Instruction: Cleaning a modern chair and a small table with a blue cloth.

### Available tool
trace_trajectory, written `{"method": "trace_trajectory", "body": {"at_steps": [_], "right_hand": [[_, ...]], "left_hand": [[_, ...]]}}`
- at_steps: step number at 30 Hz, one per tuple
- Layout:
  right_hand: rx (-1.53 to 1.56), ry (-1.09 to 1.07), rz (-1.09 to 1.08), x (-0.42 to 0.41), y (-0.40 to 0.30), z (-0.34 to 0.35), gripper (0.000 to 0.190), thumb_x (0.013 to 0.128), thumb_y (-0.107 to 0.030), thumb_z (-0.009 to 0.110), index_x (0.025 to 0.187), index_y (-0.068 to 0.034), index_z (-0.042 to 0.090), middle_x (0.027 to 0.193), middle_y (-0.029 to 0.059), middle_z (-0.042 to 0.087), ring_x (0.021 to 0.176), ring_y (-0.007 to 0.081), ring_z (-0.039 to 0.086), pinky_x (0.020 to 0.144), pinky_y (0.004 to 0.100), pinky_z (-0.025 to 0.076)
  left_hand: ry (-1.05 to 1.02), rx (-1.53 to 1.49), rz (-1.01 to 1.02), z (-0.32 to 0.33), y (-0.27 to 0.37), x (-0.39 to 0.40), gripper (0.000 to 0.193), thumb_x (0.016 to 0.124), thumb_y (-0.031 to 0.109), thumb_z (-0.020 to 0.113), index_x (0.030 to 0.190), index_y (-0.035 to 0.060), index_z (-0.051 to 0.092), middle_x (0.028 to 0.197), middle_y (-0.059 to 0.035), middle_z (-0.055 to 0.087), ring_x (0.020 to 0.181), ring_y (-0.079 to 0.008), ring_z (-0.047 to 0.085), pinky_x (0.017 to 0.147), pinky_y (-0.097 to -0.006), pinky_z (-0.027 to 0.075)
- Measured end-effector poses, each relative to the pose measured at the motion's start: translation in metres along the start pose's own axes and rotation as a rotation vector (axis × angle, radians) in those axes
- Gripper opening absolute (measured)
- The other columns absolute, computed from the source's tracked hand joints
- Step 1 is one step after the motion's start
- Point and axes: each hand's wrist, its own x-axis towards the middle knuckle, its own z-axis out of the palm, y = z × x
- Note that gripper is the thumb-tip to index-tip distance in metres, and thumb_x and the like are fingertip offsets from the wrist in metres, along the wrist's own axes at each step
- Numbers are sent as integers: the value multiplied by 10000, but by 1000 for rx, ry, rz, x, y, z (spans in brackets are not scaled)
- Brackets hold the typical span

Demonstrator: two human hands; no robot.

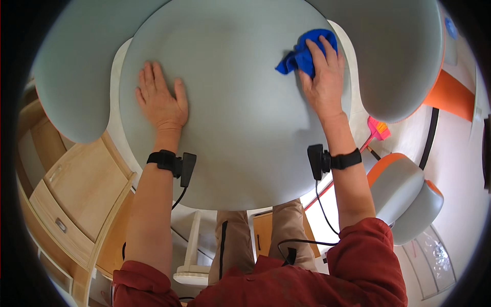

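Observation:
My left hand lies palm down on a rounded grey padded surface, its thumb apart from the fingers and nothing in its grasp. Near the right edge of that surface, my right hand holds a bunched blue cloth against it. The fingertips and thumb press on the fabric, and one loose corner of it trails to the left. What is under the palm is hidden. Around each forearm runs a black strap carrying a small black device with a cable.
Grey padded side pieces with orange edges flank the surface. A light wooden cabinet stands at left. On the right are a pink broom head on the floor and grey-and-orange cushions. Black cables hang near my right arm.

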Motion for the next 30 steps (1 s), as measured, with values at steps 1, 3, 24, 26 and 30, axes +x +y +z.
{"method": "trace_trajectory", "body": {"at_steps": [1, 3, 24, 26, 30], "right_hand": [[-7, -4, 3, 12, -3, 5, 596, 681, -139, 777, 1245, -100, 587, 1328, 201, 504, 1198, 470, 431, 1041, 526, 351], [-17, 7, -7, 34, -8, 17, 601, 678, -122, 781, 1245, -98, 584, 1328, 206, 506, 1204, 471, 426, 1038, 523, 353], [185, -257, -489, 121, -166, 103, 516, 726, -212, 723, 1206, -71, 596, 1269, 214, 524, 1193, 443, 447, 1017, 518, 357], [212, -317, -605, 111, -171, 99, 576, 711, -273, 771, 1234, -110, 594, 1278, 175, 544, 1204, 437, 444, 1029, 505, 354], [627, -41, -507, 103, -149, 60, 598, 769, -371, 732, 1290, -138, 550, 1284, 160, 532, 1188, 411, 455, 1014, 467, 360]], "left_hand": [[3, 4, -15, -1, 1, -1, 600, 947, 384, 443, 1445, 55, 382, 1506, -138, 362, 1394, -315, 316, 1119, -487, 217], [-24, -30, -15, -3, 4, 0, 610, 932, 374, 463, 1446, 56, 379, 1506, -140, 359, 1395, -315, 311, 1123, -504, 209], [-22, -126, -49, -7, 7, 1, 585, 902, 351, 497, 1386, 28, 432, 1475, -156, 390, 1391, -334, 302, 1122, -529, 193], [-35, -101, -36, -3, 2, -2, 546, 891, 365, 515, 1306, 11, 490, 1452, -167, 413, 1381, -338, 316, 1110, -536, 207], [-4, -90, -16, -5, -3, -2, 468, 869, 368, 548, 1132, -19, 572, 1387, -200, 469, 1350, -359, 353, 1083, -557, 233]]}}
